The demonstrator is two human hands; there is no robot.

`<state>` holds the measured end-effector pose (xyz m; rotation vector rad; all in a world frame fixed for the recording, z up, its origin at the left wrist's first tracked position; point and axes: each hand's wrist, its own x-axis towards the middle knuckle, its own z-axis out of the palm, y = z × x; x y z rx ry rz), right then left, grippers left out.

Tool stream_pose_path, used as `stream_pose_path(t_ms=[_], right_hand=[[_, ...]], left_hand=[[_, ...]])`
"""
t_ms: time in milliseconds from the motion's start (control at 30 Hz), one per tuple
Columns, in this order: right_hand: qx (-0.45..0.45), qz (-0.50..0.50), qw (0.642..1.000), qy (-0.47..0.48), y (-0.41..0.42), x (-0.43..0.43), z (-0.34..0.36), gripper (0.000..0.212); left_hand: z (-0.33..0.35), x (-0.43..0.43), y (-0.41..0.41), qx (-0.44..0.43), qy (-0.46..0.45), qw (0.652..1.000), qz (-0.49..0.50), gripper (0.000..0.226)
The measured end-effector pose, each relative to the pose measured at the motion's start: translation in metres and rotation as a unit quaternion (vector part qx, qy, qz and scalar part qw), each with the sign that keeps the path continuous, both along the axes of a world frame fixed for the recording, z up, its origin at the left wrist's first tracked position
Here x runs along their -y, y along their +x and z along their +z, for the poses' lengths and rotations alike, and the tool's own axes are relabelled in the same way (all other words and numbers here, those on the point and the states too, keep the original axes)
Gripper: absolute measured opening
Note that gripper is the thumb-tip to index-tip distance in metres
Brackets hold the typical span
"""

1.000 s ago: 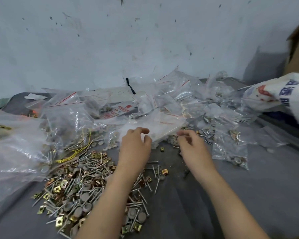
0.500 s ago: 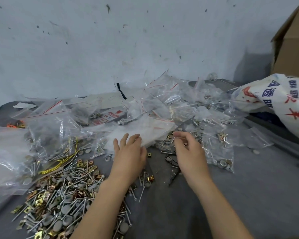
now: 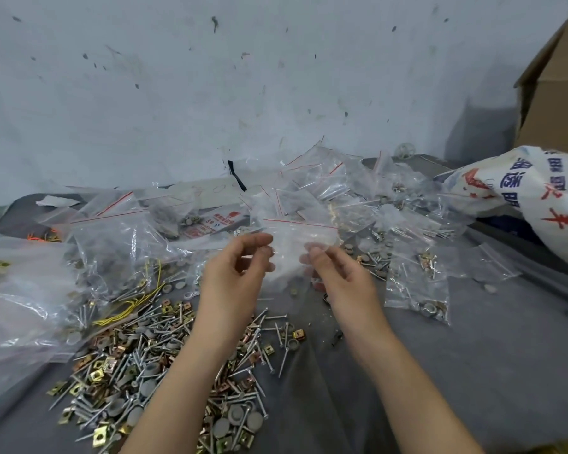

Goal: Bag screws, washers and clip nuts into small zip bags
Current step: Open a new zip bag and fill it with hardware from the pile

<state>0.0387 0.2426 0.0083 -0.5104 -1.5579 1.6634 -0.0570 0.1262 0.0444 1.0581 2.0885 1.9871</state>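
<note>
A small clear zip bag (image 3: 300,237) with a red seal line is held up above the grey cloth between both hands. My left hand (image 3: 235,273) pinches its left edge with thumb and fingertips. My right hand (image 3: 338,276) pinches its right side, the fingertips showing through the plastic. The bag looks empty. Below my left forearm lies a loose heap of screws, grey washers and brass clip nuts (image 3: 138,365). Behind the hands is a pile of small zip bags (image 3: 335,191), some of them holding hardware.
Large clear plastic bags (image 3: 20,309) lie at the left, with yellow wire (image 3: 132,303) beside them. A filled small bag (image 3: 417,290) rests right of my right hand. A printed white sack (image 3: 538,198) and a cardboard box (image 3: 558,86) stand at far right. A wall closes off the back.
Both hands have lifted from the bag pile, raising one small zip bag off the table and holding it between them. The camera has tilted slightly.
</note>
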Motion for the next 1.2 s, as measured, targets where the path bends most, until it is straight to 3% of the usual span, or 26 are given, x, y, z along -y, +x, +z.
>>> stream_pose_path(t_ms=[200, 367, 600, 833, 967, 1067, 1200], right_hand=[[-0.019, 0.01, 0.998, 0.064, 0.005, 0.008, 0.006, 0.019], [0.042, 0.036, 0.986, 0.155, 0.003, 0.018, 0.013, 0.031], [0.155, -0.093, 0.929, 0.324, 0.0, 0.019, 0.005, 0.045], [0.173, -0.102, 0.874, 0.442, 0.006, 0.009, 0.011, 0.051], [0.185, -0.077, 0.845, 0.495, 0.009, 0.008, 0.011, 0.057], [0.198, -0.08, 0.827, 0.52, 0.012, 0.011, 0.011, 0.054], [0.141, -0.21, 0.819, 0.516, 0.009, 0.018, 0.009, 0.035]], left_hand=[[0.003, 0.023, -0.006, 0.029, -0.027, 0.999, -0.028, 0.033], [0.008, 0.04, -0.017, 0.089, -0.036, 0.994, -0.053, 0.018], [-0.002, 0.052, -0.023, 0.095, -0.08, 0.991, -0.05, 0.017], [-0.005, 0.067, -0.029, 0.106, -0.113, 0.983, -0.101, 0.021], [-0.004, 0.071, -0.028, 0.055, -0.148, 0.975, -0.154, 0.032], [-0.007, 0.072, -0.026, 0.017, -0.175, 0.97, -0.169, 0.026], [-0.014, 0.069, -0.024, 0.063, -0.14, 0.98, -0.124, 0.019]])
